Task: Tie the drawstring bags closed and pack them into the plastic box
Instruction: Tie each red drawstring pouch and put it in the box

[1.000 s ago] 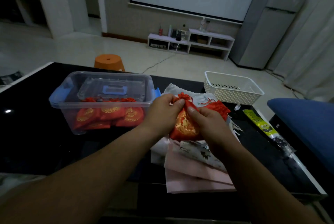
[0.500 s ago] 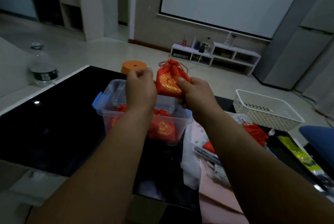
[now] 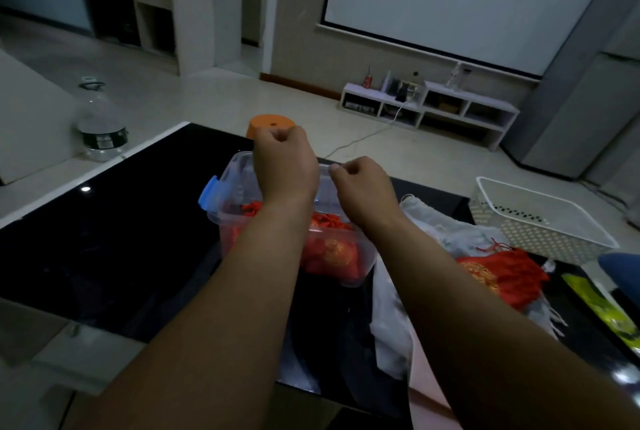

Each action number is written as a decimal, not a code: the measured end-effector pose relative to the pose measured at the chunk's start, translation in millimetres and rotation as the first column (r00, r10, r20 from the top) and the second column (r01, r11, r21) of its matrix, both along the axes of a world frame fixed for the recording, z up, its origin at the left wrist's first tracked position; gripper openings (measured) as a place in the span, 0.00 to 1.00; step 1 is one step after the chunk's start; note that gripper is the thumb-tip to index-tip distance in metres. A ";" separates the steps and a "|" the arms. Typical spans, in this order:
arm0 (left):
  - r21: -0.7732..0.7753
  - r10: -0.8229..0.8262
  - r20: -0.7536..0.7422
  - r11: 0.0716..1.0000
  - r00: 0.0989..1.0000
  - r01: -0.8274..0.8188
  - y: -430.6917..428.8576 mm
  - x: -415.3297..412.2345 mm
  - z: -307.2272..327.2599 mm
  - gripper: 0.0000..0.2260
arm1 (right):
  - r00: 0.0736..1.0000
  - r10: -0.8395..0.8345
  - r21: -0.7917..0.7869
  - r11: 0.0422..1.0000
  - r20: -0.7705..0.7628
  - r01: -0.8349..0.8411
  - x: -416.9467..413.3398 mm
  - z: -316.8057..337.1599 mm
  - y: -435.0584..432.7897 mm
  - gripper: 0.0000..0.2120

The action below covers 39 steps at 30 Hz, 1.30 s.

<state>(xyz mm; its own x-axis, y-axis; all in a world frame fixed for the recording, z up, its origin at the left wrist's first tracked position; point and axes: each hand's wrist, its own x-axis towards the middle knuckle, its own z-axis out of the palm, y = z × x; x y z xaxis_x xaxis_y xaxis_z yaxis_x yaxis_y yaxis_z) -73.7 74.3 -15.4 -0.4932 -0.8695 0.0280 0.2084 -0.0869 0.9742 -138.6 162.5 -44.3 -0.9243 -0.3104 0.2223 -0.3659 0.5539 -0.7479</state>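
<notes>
Head view: clear plastic box (image 3: pixel 228 183) with a blue latch, on a black table (image 3: pixel 104 239), part filled with red drawstring bags (image 3: pixel 332 249). Directly above the box, left hand (image 3: pixel 285 169) and right hand (image 3: pixel 363 187), close together, fingers curled into loose fists, nothing visible in either grip. To the right of the box, well apart from both hands, one more red bag (image 3: pixel 502 273) with gold print, lying on pale cloth (image 3: pixel 443 225), mouth seemingly not yet drawn shut.

Likely between bags. For the loose one: pull both cords evenly until the mouth gathers, knot close against the fabric, then lay flat on the heap rather than drop on edge.

Counted: one box; one loose bag; bags inside heaped and overlapping, more than two, exact number impossible to tell; two hands. Further out: one white lattice basket (image 3: pixel 519 239) at far right, one orange stool (image 3: pixel 272 121) behind the table, one water bottle (image 3: pixel 100 128) at left.
</notes>
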 end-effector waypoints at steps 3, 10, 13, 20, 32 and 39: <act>-0.049 -0.287 0.046 0.956 0.957 0.289 34.9 -5.0 0.8 0.06 | 0.998 -0.037 -0.171 0.985 -0.049 0.028 16.9 9.1 35.3 0.08; -0.201 -0.624 0.229 0.721 0.747 0.663 135.6 -9.5 -9.0 0.06 | 0.972 -0.234 -0.254 0.939 0.026 0.233 31.9 7.8 137.4 0.07; -0.252 -0.646 0.266 0.670 0.716 0.698 157.9 -9.3 -13.6 0.06 | 0.973 -0.226 -0.243 0.942 0.049 0.231 34.3 3.2 166.9 0.06; -0.443 -0.532 0.458 0.558 0.712 0.702 165.1 -28.0 -41.4 0.05 | 0.908 -0.392 -0.257 0.872 0.147 0.417 6.5 -21.9 253.9 0.04; -0.148 -0.501 0.819 0.286 0.280 0.947 194.8 -71.5 -89.2 0.19 | 0.805 -0.482 -0.028 0.853 0.346 0.522 -34.0 -72.8 296.8 0.14; -0.157 -0.514 0.805 0.300 0.298 0.941 192.4 -71.6 -92.1 0.17 | 0.835 -0.443 -0.042 0.876 0.327 0.481 -37.4 -80.0 295.1 0.08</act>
